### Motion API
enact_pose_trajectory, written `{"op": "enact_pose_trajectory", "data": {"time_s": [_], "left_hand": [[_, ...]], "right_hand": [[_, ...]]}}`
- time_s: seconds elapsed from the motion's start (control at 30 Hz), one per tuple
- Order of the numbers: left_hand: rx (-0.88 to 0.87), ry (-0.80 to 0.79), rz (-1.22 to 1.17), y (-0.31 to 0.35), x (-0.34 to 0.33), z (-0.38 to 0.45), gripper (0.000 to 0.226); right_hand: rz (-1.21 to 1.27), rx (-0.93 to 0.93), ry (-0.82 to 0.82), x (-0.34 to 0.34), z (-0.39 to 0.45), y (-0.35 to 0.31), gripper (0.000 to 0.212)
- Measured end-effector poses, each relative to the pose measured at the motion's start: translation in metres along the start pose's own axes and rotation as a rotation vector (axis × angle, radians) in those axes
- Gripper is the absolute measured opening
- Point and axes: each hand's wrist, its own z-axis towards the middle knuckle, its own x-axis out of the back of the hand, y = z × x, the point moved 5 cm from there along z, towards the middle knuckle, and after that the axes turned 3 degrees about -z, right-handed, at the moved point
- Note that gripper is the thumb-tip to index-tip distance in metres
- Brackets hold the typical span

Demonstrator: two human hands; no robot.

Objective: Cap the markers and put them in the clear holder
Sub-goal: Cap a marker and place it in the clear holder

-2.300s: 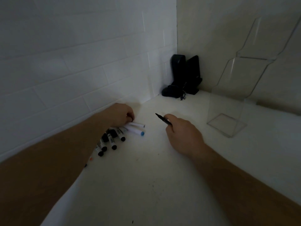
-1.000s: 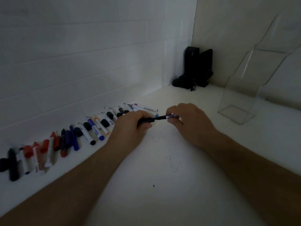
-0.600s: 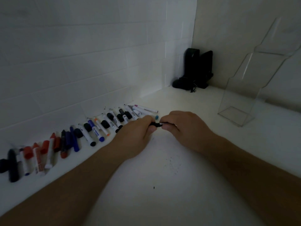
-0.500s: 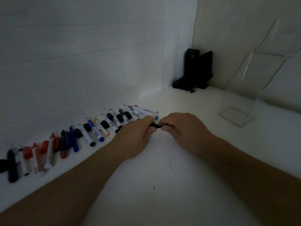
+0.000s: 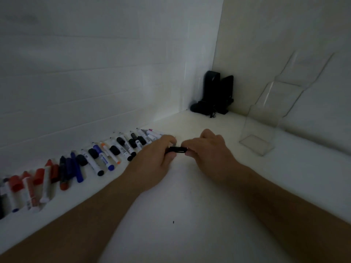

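While the long row of markers (image 5: pixel 106 156) and loose caps lies untouched along the wall on the left of the tabletop (image 5: pixel 190 215), both hands meet at centre. Left hand (image 5: pixel 153 158) is curled shut around one end of a black marker (image 5: pixel 177 149); right hand (image 5: pixel 207 152) pinches the other end, fingers closed. Only a short black section shows between them — a second ago a longer stretch with a pale barrel was visible, so the hands have pushed together. Judgement: cap is seated or nearly so; cannot see the joint itself. Further right, clear holder (image 5: pixel 266 128) stands upright near the back wall, well apart from the hands, nothing visible inside. Next step probably — carry this marker over to it. Dark objects (image 5: pixel 214 95) sit in the corner.
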Motion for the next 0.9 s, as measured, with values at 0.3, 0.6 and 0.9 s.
{"op": "enact_pose_trajectory", "data": {"time_s": [0.3, 0.6, 0.9], "left_hand": [[-0.19, -0.101, 0.124, 0.028, -0.004, -0.015, 0.025], [-0.22, -0.159, 0.107, 0.033, -0.011, -0.019, 0.022], [-0.17, -0.148, 0.044, 0.028, -0.013, -0.018, 0.02]], "right_hand": [[0.069, -0.383, 0.34, 0.121, 0.003, 0.069, 0.018], [-0.164, -0.554, 0.177, 0.118, -0.002, 0.142, 0.018], [-0.15, -0.631, 0.064, 0.09, 0.0, 0.129, 0.027]]}}
